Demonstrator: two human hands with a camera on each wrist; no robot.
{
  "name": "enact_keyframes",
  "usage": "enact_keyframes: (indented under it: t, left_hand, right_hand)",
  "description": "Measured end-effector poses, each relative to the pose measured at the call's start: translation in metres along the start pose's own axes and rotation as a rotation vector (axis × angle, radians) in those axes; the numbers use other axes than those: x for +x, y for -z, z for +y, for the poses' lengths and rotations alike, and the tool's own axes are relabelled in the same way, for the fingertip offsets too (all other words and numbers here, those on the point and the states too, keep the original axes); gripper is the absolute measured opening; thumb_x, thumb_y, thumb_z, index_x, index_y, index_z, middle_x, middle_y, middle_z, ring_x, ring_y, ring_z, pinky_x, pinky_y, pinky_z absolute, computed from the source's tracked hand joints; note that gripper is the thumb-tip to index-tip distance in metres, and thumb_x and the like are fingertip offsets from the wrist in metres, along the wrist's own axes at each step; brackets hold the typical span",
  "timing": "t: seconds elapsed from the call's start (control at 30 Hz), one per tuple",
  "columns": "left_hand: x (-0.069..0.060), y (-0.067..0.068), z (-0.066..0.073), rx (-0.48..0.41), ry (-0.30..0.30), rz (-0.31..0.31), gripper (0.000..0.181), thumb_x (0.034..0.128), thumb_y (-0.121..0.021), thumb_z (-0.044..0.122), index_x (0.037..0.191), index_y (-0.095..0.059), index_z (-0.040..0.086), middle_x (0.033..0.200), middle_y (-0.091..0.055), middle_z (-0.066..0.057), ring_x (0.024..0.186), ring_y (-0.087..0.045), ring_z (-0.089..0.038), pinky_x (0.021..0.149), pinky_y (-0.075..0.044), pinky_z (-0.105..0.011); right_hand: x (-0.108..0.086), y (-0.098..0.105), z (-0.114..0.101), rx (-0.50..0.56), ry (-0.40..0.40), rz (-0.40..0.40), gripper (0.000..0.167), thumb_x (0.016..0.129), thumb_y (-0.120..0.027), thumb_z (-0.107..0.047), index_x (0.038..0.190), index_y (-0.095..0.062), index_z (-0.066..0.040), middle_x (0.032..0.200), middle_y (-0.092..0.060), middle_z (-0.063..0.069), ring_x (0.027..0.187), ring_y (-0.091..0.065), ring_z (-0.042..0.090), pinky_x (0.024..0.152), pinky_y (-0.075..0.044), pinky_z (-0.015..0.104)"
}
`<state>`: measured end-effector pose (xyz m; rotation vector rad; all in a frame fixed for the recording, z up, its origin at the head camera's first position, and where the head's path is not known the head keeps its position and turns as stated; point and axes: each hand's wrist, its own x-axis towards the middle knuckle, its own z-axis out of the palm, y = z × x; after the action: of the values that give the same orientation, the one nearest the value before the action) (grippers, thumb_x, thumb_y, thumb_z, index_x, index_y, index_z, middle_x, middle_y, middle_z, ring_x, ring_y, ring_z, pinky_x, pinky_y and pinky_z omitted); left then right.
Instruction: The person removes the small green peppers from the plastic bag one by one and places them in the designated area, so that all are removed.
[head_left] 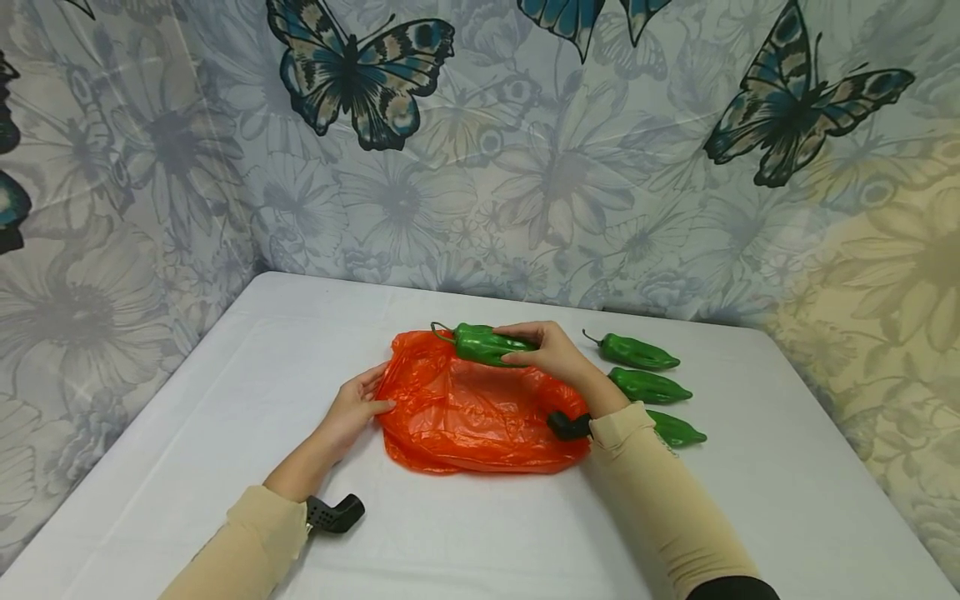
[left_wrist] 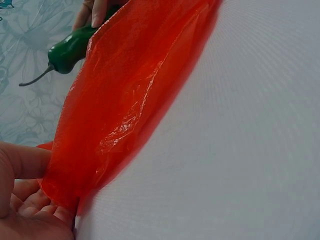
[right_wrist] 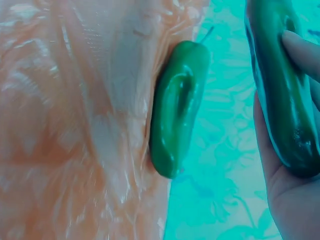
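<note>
A red plastic bag [head_left: 472, 417] lies flat on the white table, its left edge pinched between the thumb and fingers of my left hand [head_left: 356, 408]. My right hand [head_left: 553, 353] grips a green pepper [head_left: 480, 343] above the bag's far edge, stem pointing left. In the left wrist view the bag [left_wrist: 120, 105] stretches up from my left hand [left_wrist: 30, 190], with the gripped pepper [left_wrist: 70, 50] beyond it. The right wrist view has that pepper [right_wrist: 280, 85] in my right hand [right_wrist: 292, 205]; a second pepper [right_wrist: 180, 110] shows at the bag's edge.
Three green peppers lie in a column right of the bag: a far one [head_left: 637, 352], a middle one [head_left: 651, 386] and a near one [head_left: 677, 429], partly hidden by my right sleeve. Patterned cloth [head_left: 405, 200] with butterflies hangs behind the table [head_left: 450, 542].
</note>
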<state>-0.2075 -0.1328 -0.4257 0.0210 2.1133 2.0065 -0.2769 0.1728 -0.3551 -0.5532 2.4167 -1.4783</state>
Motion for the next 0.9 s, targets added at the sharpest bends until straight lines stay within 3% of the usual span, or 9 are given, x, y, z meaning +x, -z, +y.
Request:
enact_keyframes:
  t: [0.37, 0.6, 0.9]
  left_hand:
    - [-0.001, -0.001, 0.002, 0.009, 0.008, 0.010, 0.068, 0.0843, -0.053, -0.009, 0.146, -0.027, 0.003, 0.151, -0.029, -0.018, 0.137, -0.032, -0.031, 0.083, -0.045, -0.010]
    - [-0.002, 0.000, 0.003, 0.009, -0.001, 0.004, 0.068, 0.0852, -0.052, -0.008, 0.146, -0.026, 0.003, 0.150, -0.029, -0.020, 0.136, -0.032, -0.033, 0.081, -0.046, -0.011]
    - [-0.002, -0.001, 0.001, 0.001, 0.006, 0.003, 0.067, 0.0856, -0.052, -0.009, 0.147, -0.026, 0.004, 0.150, -0.029, -0.020, 0.135, -0.034, -0.034, 0.078, -0.047, -0.011]
  right_hand:
    - [-0.037, 0.019, 0.000, -0.044, 0.080, 0.032, 0.048, 0.081, -0.071, -0.015, 0.127, -0.059, -0.010, 0.132, -0.057, 0.010, 0.120, -0.054, 0.022, 0.092, -0.050, 0.034]
    - [-0.060, 0.029, -0.002, -0.081, 0.079, 0.065, 0.048, 0.080, -0.072, -0.014, 0.126, -0.060, -0.008, 0.127, -0.059, 0.013, 0.102, -0.062, 0.003, 0.083, -0.052, 0.024]
    - [-0.086, 0.038, -0.003, -0.079, 0.036, 0.059, 0.050, 0.079, -0.073, -0.014, 0.126, -0.059, -0.006, 0.127, -0.058, 0.017, 0.093, -0.064, 0.002, 0.078, -0.054, 0.023]
